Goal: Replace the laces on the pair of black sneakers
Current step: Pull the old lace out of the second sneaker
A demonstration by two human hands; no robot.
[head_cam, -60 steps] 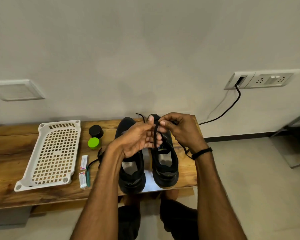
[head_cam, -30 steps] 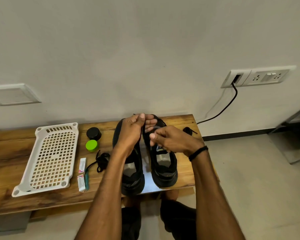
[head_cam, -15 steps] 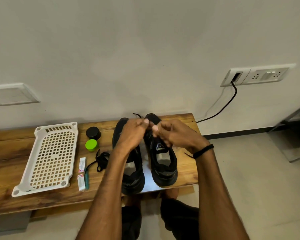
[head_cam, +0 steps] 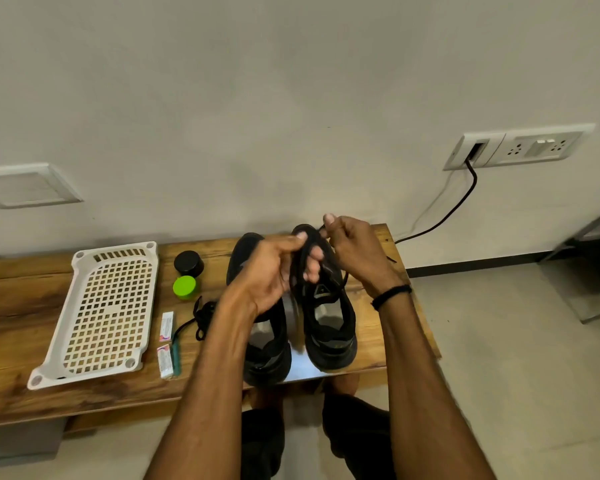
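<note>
Two black sneakers (head_cam: pixel 331 336) are set side by side on the tabletop (head_cam: pixel 14 306), with heels at the near edge. Above the right one a lace (head_cam: pixel 300 268) is held: the grip of the left hand (head_cam: pixel 271 271) is curled round it, and its end is pinched by the right hand (head_cam: pixel 357 251) farther back. A second lace (head_cam: pixel 203 315) is laid near a white tray (head_cam: pixel 111 308).

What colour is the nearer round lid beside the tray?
The lid is bright green; the head view shows it.

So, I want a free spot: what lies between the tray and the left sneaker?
Head view: a black jar, a green jar, two small packets, a thin green item and a loose black lace.
</note>
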